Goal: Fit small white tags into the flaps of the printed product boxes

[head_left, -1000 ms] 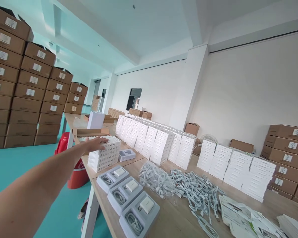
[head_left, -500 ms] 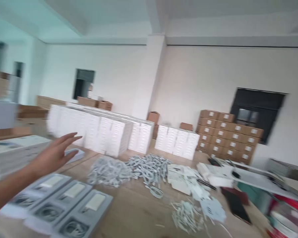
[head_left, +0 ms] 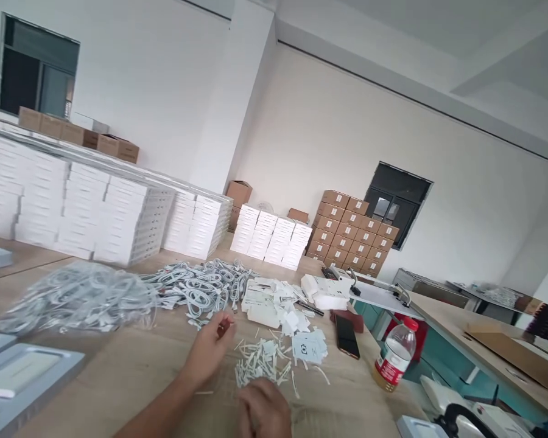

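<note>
My left hand (head_left: 211, 348) reaches across the wooden table (head_left: 132, 365), its fingers drawn together at the near edge of a heap of white cables (head_left: 201, 287). Nothing shows clearly between the fingers. Low in the view, my right hand (head_left: 265, 411) is blurred, curled just in front of a small pile of white strips (head_left: 261, 359). White leaflets and small cards (head_left: 274, 302) lie beyond the strips. At the left edge sits a grey tray (head_left: 25, 378) that holds a white charger.
Bagged cables (head_left: 75, 298) lie left of the loose ones. Stacks of white boxes (head_left: 114, 219) line the table's far side. A dark phone (head_left: 346, 336) and a red-labelled bottle (head_left: 394, 358) are at the right. Brown cartons (head_left: 351, 234) stand by the far wall.
The view has swung right, away from the stacked small boxes. My left hand has left that stack and come down to the cables. My right hand has come into view.
</note>
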`<state>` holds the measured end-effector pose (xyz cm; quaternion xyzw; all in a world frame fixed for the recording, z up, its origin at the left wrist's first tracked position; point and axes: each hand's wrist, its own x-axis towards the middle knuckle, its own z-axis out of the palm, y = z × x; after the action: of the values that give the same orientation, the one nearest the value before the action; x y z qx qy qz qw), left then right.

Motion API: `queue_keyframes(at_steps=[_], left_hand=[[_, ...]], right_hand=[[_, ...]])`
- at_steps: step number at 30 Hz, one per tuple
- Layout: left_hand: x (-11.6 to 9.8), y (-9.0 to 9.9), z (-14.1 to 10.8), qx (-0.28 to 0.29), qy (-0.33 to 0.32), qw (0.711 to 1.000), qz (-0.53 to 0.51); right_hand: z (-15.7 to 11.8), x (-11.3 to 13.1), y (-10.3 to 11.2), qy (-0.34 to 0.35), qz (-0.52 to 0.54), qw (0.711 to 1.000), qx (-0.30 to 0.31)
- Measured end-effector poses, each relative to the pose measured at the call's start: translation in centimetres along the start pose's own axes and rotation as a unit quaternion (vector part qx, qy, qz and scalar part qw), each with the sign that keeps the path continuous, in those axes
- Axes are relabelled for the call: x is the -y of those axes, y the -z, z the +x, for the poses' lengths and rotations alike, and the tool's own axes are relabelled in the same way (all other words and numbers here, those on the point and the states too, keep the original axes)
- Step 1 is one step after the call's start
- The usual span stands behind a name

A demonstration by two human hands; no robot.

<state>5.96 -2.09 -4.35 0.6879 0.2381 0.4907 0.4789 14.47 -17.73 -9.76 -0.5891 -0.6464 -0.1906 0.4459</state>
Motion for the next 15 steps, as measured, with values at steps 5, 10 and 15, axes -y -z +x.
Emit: queue_keyframes(at_steps=[5, 10, 15], left_hand=[[0.7, 0.6, 0.4, -0.022, 0.014, 1.000, 0.003], [1.0, -0.1, -0.1, -0.011, 0.018, 1.000, 0.000], [1.2, -0.1, -0.2, -0.030, 0.051, 0.998, -0.028]], right_hand=[[7.6, -3.6, 1.2, -0.100, -0.050, 0.982, 0.155], [13.4, -8.4, -2.8, -0.136, -0.136, 0.943, 0.270], [13.0, -9.9, -3.8, -0.125, -0.185, 0.936, 0.271]])
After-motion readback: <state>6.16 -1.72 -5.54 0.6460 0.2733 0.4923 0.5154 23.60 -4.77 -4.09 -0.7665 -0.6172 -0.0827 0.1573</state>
